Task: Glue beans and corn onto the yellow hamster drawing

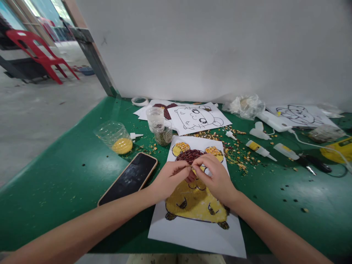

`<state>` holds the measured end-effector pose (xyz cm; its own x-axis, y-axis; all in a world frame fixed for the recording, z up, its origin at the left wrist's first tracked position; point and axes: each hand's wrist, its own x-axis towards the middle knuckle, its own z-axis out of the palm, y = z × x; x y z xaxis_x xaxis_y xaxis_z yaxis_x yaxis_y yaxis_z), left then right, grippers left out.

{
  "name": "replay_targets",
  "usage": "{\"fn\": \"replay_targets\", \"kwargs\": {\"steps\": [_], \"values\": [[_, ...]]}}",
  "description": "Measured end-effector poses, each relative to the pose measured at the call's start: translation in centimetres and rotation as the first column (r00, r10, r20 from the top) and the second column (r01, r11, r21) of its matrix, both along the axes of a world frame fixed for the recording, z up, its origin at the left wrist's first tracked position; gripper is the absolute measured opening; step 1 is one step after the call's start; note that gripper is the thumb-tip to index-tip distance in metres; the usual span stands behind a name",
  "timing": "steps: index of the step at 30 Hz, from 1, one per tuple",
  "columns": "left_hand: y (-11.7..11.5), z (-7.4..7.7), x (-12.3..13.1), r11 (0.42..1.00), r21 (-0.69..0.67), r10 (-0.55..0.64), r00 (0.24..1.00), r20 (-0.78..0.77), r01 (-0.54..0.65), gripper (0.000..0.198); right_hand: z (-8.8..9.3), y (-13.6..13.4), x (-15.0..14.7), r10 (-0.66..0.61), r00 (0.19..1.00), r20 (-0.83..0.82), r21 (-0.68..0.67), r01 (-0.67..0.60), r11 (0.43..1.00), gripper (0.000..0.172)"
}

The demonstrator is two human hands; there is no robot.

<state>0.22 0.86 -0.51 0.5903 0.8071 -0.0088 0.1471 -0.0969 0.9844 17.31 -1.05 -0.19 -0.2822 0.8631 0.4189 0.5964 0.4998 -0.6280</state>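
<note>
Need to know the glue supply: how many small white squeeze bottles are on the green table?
3 clear ones, all right of the bean picture: yellow-labelled bottle, second yellow-labelled bottle, and plain white bottle behind them. More may be hidden among the plastic bags.

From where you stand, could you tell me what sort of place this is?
Probably a craft workbench in a workshop: a green table strewn with grains, glue bottles, and a seed-mosaic picture under both hands.

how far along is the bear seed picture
Mostly filled, by the look of it. The body is covered in yellow grain, both ears hold corn and the forehead has red beans. Both hands, left and right, meet over the face, which they largely hide. The paper's margin is bare.
</note>
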Motion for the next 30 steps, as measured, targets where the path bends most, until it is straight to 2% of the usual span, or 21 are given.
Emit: {"fn": "replay_targets", "kwargs": {"steps": [12,14,17,20,22,25,28,30], "values": [[-0.2,0.8,0.0,0.977,0.213,0.031,0.983,-0.18,0.008,0.029,0.5,-0.1,0.1,-0.008,0.976,-0.218,-0.265,-0.052,0.963,0.013],[-0.2,0.8,0.0,0.972,0.236,0.032,0.982,-0.187,0.013,0.029,0.6,0.0,0.1,-0.016,0.962,-0.271,-0.342,-0.081,0.936,0.014],[-0.3,0.6,-0.1,0.971,0.238,0.027,0.983,-0.181,0.017,0.029,0.6,0.1,0.2,-0.034,0.929,-0.369,-0.476,-0.158,0.865,0.017],[-0.3,0.5,-0.1,0.979,0.201,0.014,0.987,-0.163,0.019,0.029,0.7,0.2,0.4,-0.053,0.898,-0.436,-0.533,-0.21,0.82,0.018],[-0.2,0.3,-0.2,0.987,0.16,0.008,0.99,-0.137,0.015,0.029,0.9,0.2,0.5,-0.057,0.894,-0.444,-0.528,-0.209,0.823,0.019],[-0.2,0.3,-0.1,0.995,0.096,0.001,0.996,-0.088,0.008,0.028,1.1,0.0,0.5,-0.038,0.917,-0.397,-0.461,-0.163,0.872,0.02],[-0.2,0.4,-0.1,0.997,0.078,0.01,0.997,-0.073,-0.005,0.027,1.0,-0.1,0.6,-0.009,0.966,-0.259,-0.287,-0.068,0.955,0.015],[-0.2,0.6,-0.1,0.996,0.086,0.017,0.997,-0.078,-0.01,0.027,0.8,-0.2,0.6,0.003,0.988,-0.157,-0.148,-0.027,0.989,0.012]]}}
